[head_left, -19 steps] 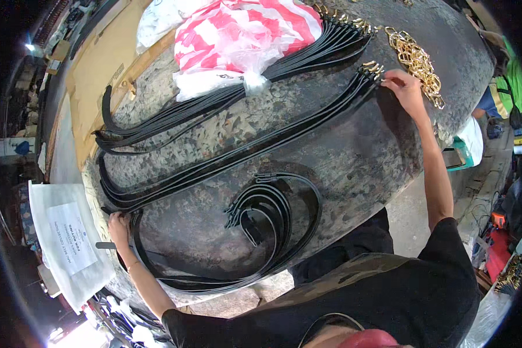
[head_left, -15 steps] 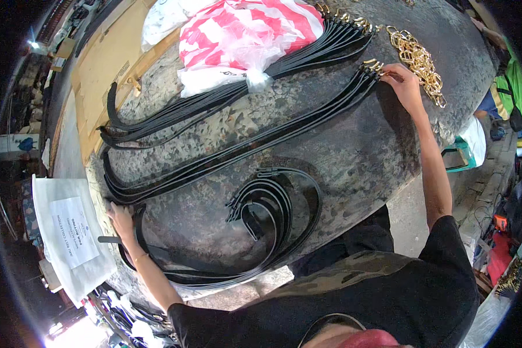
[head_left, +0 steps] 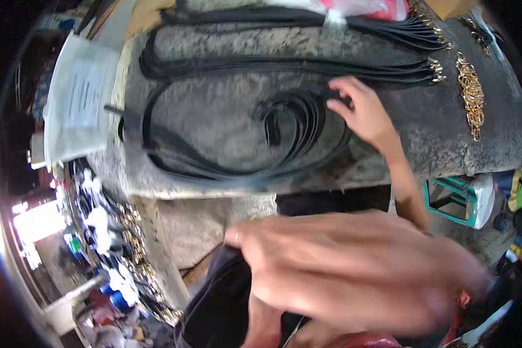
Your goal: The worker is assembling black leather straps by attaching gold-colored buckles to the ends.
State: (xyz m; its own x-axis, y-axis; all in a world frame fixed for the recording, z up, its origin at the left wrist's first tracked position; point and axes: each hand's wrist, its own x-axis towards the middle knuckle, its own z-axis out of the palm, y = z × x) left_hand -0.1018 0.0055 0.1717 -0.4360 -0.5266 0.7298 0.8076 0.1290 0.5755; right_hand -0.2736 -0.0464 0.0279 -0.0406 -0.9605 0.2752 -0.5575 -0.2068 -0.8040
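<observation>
A bundle of black belt straps [head_left: 243, 65] lies stretched across the table, its gold buckles [head_left: 437, 71] gathered at the right end. Nearer to me is a second group of black straps [head_left: 307, 124], curled into a loop. Over the right side of that loop hovers my right hand [head_left: 365, 113], thumb and fingers apart, with nothing visible in it. My left hand [head_left: 342, 267] is very close to the camera and blurred by motion. It hides much of the lower picture, and its finger positions are unclear.
Another strap bundle [head_left: 249, 17] lies along the far side by a red-and-white plastic bag [head_left: 383, 8]. A pile of gold buckles [head_left: 471, 95] sits at the right. A white container [head_left: 78, 104] stands at the left edge, and a green stool [head_left: 452, 200] below right.
My right hand has left the buckle end and come nearer, over the curled straps. My left hand has come away from the table's left end up toward the camera. The view has shifted.
</observation>
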